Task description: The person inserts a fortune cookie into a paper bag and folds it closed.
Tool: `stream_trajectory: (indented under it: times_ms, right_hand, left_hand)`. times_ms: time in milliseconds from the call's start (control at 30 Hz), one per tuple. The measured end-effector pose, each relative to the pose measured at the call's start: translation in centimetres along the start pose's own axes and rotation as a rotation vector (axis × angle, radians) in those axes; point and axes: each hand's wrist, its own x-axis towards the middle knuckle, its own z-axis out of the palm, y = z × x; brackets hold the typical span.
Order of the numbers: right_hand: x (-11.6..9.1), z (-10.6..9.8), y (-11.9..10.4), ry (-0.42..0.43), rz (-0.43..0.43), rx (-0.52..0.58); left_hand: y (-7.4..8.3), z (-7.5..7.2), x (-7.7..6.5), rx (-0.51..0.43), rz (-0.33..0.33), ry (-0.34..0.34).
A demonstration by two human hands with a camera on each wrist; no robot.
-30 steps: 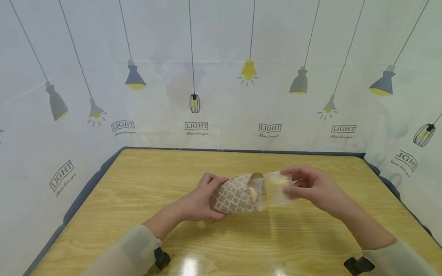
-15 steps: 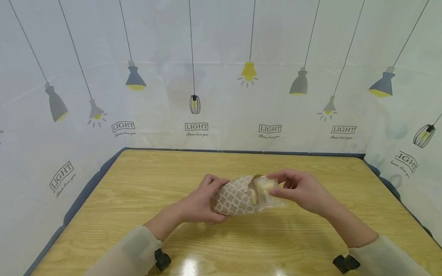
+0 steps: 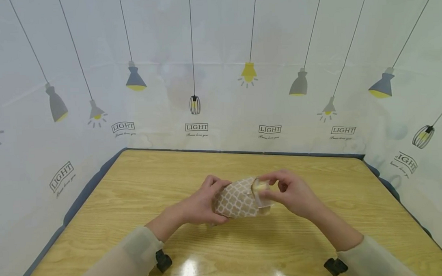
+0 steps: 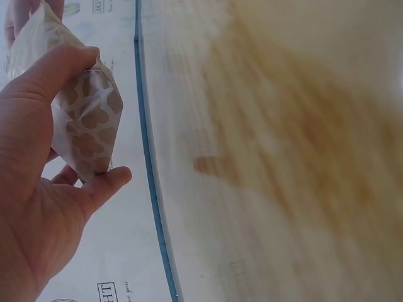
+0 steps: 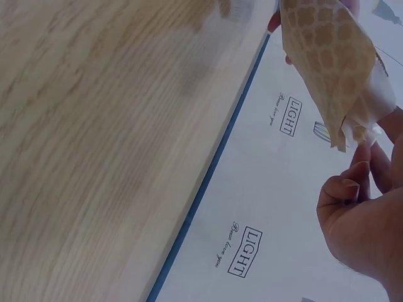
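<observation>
My left hand (image 3: 203, 202) grips a brown paper bag (image 3: 237, 199) with a white lattice pattern, holding it on its side above the table with the mouth toward the right. In the left wrist view the thumb lies along the bag's (image 4: 93, 119) closed end. My right hand (image 3: 290, 192) pinches a small clear packet (image 3: 262, 193) with something pale yellow inside, partly within the bag's mouth. The right wrist view shows the right fingertips (image 5: 362, 154) close at the bag's opening; the rest of the packet is hidden by the paper.
A wooden table (image 3: 225, 247) with a blue edge (image 3: 265, 152) lies beneath both hands. White curtain-like walls (image 3: 223, 85) printed with lamps and the word LIGHT surround it. A dark wrist mount (image 3: 163, 261) shows at the left sleeve, with another mount (image 3: 336, 267) at the right.
My right hand has moved left with the clear packet, from outside the bag's mouth to partly inside it. The left hand and bag have barely shifted.
</observation>
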Motion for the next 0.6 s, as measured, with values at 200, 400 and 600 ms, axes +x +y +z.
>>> stream_trajectory:
  times_ms: [200, 400, 600]
  right_hand:
    - [0.0, 0.8, -0.2, 0.021, -0.031, 0.023]
    - [-0.4, 0.1, -0.2, 0.046, -0.03, 0.092]
    - [-0.9, -1.2, 0.3, 0.048, -0.069, 0.059]
  left_hand:
    - [0.1, 0.1, -0.1, 0.0, 0.0, 0.003]
    - [0.1, 0.1, 0.0, 0.002, -0.004, 0.01]
    - [0.0, -0.2, -0.1, -0.029, -0.027, 0.024]
